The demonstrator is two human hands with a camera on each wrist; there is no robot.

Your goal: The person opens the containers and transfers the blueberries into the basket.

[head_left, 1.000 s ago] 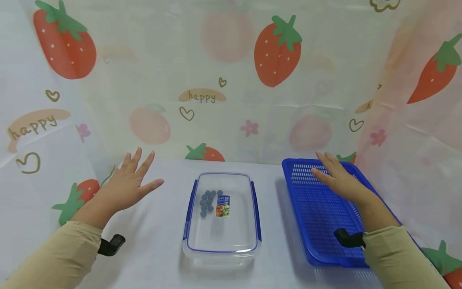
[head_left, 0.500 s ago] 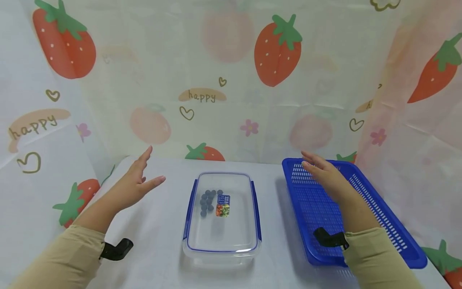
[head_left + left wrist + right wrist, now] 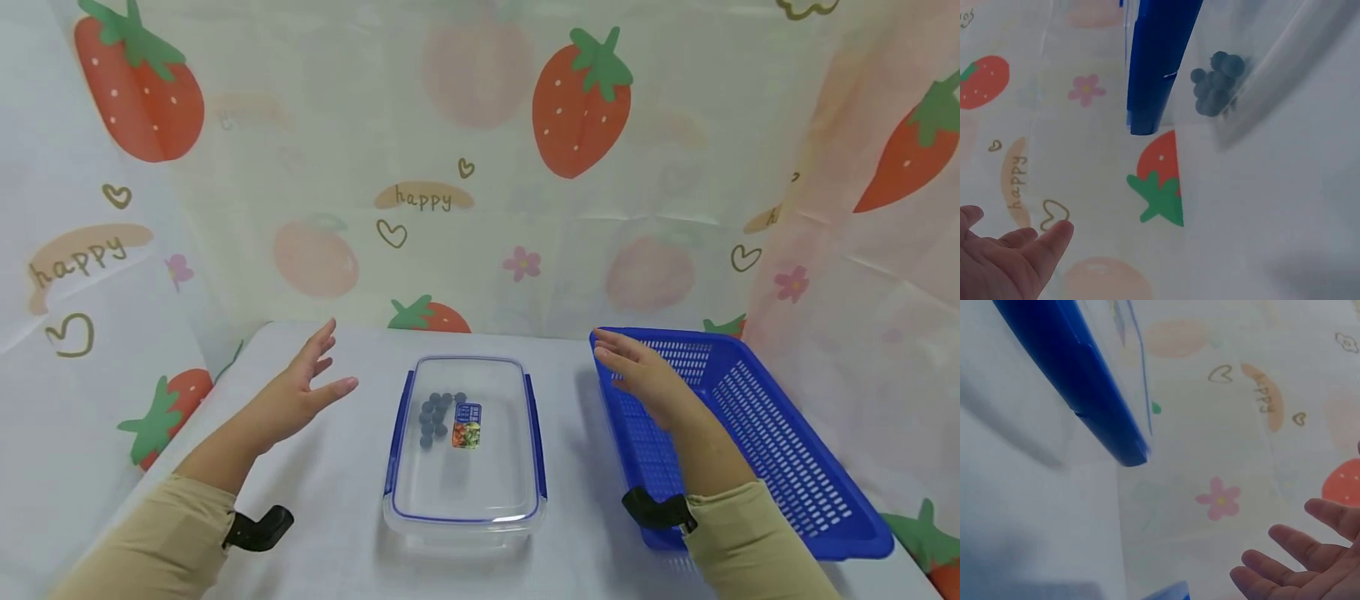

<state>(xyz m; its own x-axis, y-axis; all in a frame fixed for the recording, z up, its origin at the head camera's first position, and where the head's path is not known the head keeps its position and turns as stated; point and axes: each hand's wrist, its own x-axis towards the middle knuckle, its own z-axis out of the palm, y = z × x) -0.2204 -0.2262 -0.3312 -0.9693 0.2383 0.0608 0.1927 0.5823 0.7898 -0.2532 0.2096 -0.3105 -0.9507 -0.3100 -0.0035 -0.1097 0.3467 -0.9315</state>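
A clear lidded food container (image 3: 487, 483) with blue side latches (image 3: 537, 437) stands mid-table, its lid on. Through the lid show several small round dark-blue fruits (image 3: 427, 417), like blueberries or grapes, left of a printed label (image 3: 467, 426). My left hand (image 3: 300, 400) hovers to the container's left, fingers relaxed, thumb apart, holding nothing. To the right, my right hand (image 3: 651, 379) is held above the near-left side of a blue plastic basket (image 3: 780, 433), fingers extended and also holding nothing. In the left wrist view the fruits (image 3: 1217, 84) show through the container wall beside a blue latch (image 3: 1159, 62).
The blue basket has slotted walls and takes up the table's right side. A white cloth (image 3: 337, 517) covers the table. Strawberry-printed sheets (image 3: 480, 250) hang behind and at both sides. Dark wrist cameras (image 3: 259, 528) jut inward from both sleeves.
Both hands have moved inward toward the container, and their spread fingers have drawn closer together. The right arm has uncovered more of the basket's right side. The container stays put.
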